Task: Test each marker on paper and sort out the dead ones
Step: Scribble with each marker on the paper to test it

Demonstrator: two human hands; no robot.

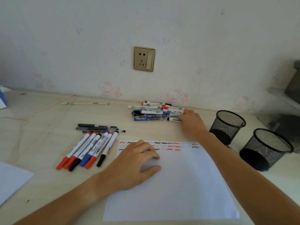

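The white paper (175,184) lies on the desk (40,114), rows of red, blue and black squiggles along its far edge; the left hand (136,161) rests on it, fingers loosely bent, holding nothing; the right hand (190,122) reaches the far pile of markers (152,112), fingers on a black-capped marker (173,119), grip unclear; six capped markers (90,148) lie left of the paper.

The left hand (138,161) lies palm down near the middle, fingers (152,154) loosely curved, thumb spread, forearm running to the near left. The right hand (192,123) reaches far right, arm extended, its fingertips hidden.
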